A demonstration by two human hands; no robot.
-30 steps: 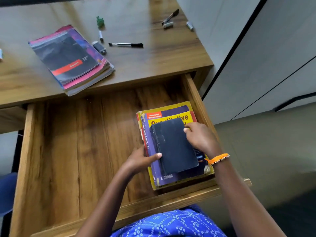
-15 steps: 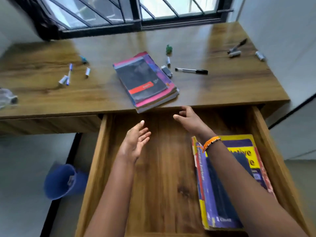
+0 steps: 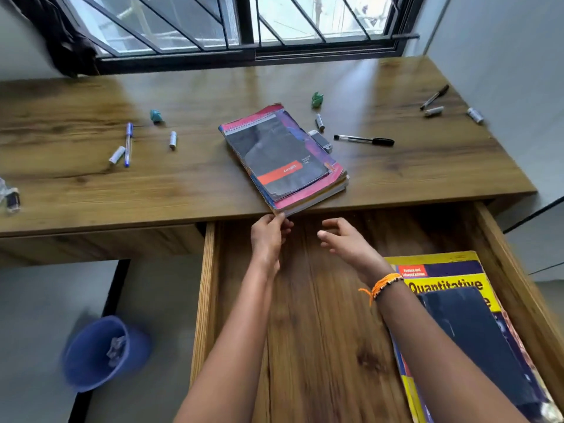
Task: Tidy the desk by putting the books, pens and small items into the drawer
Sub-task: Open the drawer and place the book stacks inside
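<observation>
At the bench (image 3: pixel 91 190) edge, the left hand (image 3: pixel 268 239) fingers (image 3: pixel 282 221) pinch the notebook stack's (image 3: pixel 283 157) overhanging corner, while the right hand (image 3: pixel 351 242), moved up from the yellow book (image 3: pixel 442 279) already laid in the open drawer (image 3: pixel 305 331), hovers loosely spread and empty. Books are thus partly stowed; pens (image 3: pixel 363 139) and small items remain scattered below the barred window (image 3: pixel 244 22).
</observation>
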